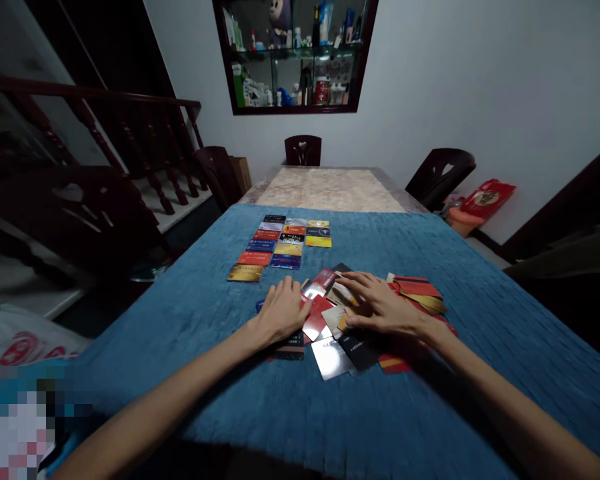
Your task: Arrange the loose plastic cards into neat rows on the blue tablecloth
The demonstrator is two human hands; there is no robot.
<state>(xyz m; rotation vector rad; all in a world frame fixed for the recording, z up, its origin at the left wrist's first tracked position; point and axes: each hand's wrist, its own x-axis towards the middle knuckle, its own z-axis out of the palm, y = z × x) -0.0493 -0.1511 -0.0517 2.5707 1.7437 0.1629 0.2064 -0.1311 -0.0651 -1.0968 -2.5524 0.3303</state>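
Note:
Several loose plastic cards lie in a messy heap, among them a red card point(316, 321), a silvery card point(331, 359) and a black card point(361, 349). On the heap's left side my left hand point(281, 312) rests palm down, fingers stretched out, its thumb by the red card. My right hand point(380, 305) spreads over the right part of the heap, its thumb at a pale card point(335, 320). What lies under both palms is hidden. Beyond the heap, overlapping cards form columns: a left column point(259, 245), a middle column point(289, 247) and a shorter right column point(319, 233).
A blue cloth point(190, 373) covers the near part of the table, with a patterned tabletop point(330, 189) showing beyond. Right of my right hand sits a pile of red and gold cards point(420, 290). Dark chairs point(303, 152) stand around the table. A white bag point(25, 333) is at the left.

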